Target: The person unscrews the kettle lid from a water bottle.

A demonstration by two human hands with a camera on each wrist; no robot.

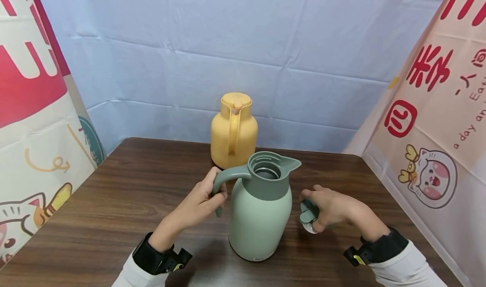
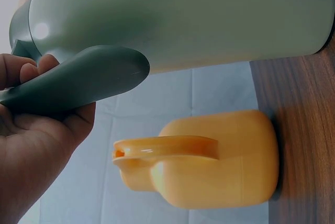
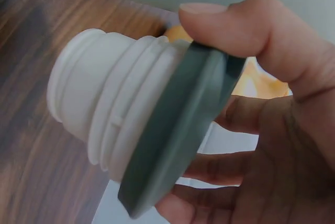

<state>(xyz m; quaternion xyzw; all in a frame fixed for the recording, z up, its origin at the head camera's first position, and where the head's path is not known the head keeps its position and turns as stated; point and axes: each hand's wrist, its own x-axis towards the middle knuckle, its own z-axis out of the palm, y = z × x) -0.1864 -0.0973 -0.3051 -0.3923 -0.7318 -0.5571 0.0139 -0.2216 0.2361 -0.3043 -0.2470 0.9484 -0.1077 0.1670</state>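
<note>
A pale green thermos jug [image 1: 260, 219] with a darker green collar, spout and handle stands upright on the table, its mouth uncovered. My left hand [image 1: 199, 200] grips the jug's handle [image 2: 89, 77], fingers curled around it. To the right of the jug, my right hand [image 1: 332, 207] holds its lid [image 3: 172, 130] between thumb and fingers. The lid has a dark green top and a white threaded plug [image 3: 99, 88]; in the right wrist view it is tilted, with the plug pointing left, away from the palm.
A yellow thermos jug [image 1: 234, 131] stands behind the green one, its handle facing me. The dark wood table [image 1: 125, 211] ends at a pale blue cloth backdrop [image 1: 182, 59]. Printed cloths hang at the left [image 1: 34, 143] and right [image 1: 436, 122].
</note>
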